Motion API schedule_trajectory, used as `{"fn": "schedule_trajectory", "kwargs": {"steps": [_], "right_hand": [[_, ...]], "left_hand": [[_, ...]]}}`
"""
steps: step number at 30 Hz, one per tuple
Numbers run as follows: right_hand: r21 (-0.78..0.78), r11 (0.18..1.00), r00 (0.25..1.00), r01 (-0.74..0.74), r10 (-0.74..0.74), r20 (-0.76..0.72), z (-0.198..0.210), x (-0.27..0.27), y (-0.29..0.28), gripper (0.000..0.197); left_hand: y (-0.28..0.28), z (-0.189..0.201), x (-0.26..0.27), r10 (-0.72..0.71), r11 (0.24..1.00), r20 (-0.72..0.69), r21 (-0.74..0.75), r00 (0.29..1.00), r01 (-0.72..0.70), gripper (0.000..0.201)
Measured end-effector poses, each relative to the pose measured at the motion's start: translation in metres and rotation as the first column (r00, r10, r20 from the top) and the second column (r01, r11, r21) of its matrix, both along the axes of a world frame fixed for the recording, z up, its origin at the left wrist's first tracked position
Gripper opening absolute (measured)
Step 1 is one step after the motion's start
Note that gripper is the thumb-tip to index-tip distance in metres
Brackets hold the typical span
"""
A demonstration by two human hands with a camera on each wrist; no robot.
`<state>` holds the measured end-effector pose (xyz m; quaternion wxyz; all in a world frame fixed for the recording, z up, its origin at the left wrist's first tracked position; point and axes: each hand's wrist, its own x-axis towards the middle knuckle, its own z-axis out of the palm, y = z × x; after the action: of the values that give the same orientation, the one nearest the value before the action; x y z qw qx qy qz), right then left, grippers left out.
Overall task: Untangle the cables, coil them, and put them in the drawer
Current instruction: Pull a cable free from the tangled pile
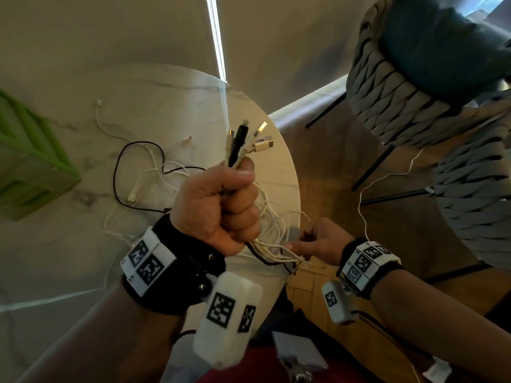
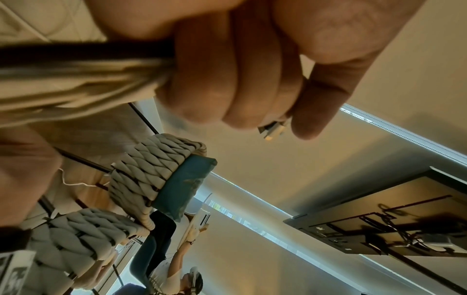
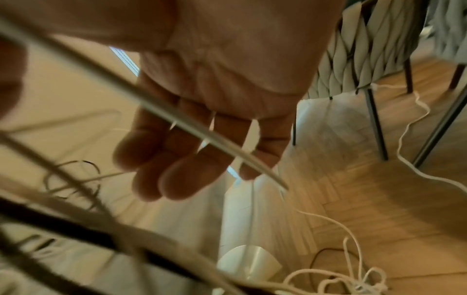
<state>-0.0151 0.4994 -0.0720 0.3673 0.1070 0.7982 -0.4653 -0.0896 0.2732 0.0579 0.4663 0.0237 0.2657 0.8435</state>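
Observation:
My left hand (image 1: 221, 205) is raised over the table edge in a fist, gripping a bundle of white and black cables (image 1: 243, 142) just below their plugs, which stick up out of it. The left wrist view shows the same fist (image 2: 240, 79) with the bundle (image 2: 88, 67) running out to the left and one plug (image 2: 274, 129) by the thumb. The loose lengths hang down to my right hand (image 1: 318, 241) at the table rim. In the right wrist view its fingers (image 3: 192, 155) are straight and a thin white cable (image 3: 156, 107) lies across them. More tangled cables (image 1: 149, 172) lie on the table.
The round marble table (image 1: 138, 87) has a green slatted organiser (image 1: 33, 161) at its left. Two woven grey chairs (image 1: 414, 87) stand to the right on the wooden floor. A white cord (image 1: 367, 194) trails on the floor under them, and another cord tangle (image 3: 353, 279) lies near the table base.

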Motion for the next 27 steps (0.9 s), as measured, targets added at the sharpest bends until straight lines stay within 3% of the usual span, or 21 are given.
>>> {"fn": "schedule_trajectory", "kwargs": {"steps": [3,4,8,10,13,15,19,23,24,26,27], "right_hand": [[-0.094,0.996,0.999,0.007,-0.011,-0.043,0.009,-0.007,-0.014,0.027],[-0.121,0.992,0.998,0.024,-0.031,-0.054,0.010,-0.009,-0.018,0.021],[-0.181,0.974,0.989,0.139,-0.145,-0.020,0.010,-0.012,-0.021,0.023],[-0.236,0.926,0.955,0.294,-0.296,0.027,0.010,-0.010,-0.016,0.023],[-0.279,0.707,0.755,0.650,-0.643,0.128,0.010,-0.009,0.003,0.027],[-0.242,0.584,0.624,0.775,-0.768,0.146,0.005,-0.009,0.019,0.028],[0.020,0.509,0.508,0.861,-0.860,0.046,-0.018,-0.003,0.047,0.030],[0.176,0.554,0.547,0.814,-0.832,0.087,-0.032,0.008,0.055,0.031],[0.215,0.605,0.596,0.767,-0.795,0.111,-0.029,0.010,0.052,0.032],[0.281,0.748,0.761,0.602,-0.644,0.084,-0.016,0.011,0.041,0.033],[0.222,0.807,0.826,0.548,-0.564,0.013,-0.008,0.008,0.034,0.034]], "left_hand": [[0.007,-0.003,0.000,0.002,0.999,0.003,-0.044,1.000,-0.002,0.048],[0.009,-0.004,0.000,-0.001,0.999,0.005,-0.049,1.000,0.001,0.048],[0.015,-0.007,0.002,-0.002,0.997,0.024,-0.081,1.000,0.004,0.049],[0.016,-0.010,0.004,-0.004,0.995,0.038,-0.095,0.999,0.008,0.053],[0.016,-0.015,0.006,-0.009,0.995,0.054,-0.103,0.998,0.015,0.054],[0.017,-0.018,0.006,-0.014,0.995,0.060,-0.101,0.998,0.020,0.055],[0.019,-0.017,0.002,-0.027,0.997,0.065,-0.071,0.998,0.032,0.051],[0.023,-0.013,-0.001,-0.033,0.998,0.047,-0.051,0.998,0.036,0.048],[0.025,-0.011,-0.001,-0.031,0.998,0.041,-0.047,0.999,0.033,0.047],[0.029,-0.008,0.000,-0.005,0.997,0.034,-0.073,0.999,0.008,0.047],[0.031,-0.007,0.001,0.019,0.994,0.030,-0.110,0.999,-0.016,0.045]]}}
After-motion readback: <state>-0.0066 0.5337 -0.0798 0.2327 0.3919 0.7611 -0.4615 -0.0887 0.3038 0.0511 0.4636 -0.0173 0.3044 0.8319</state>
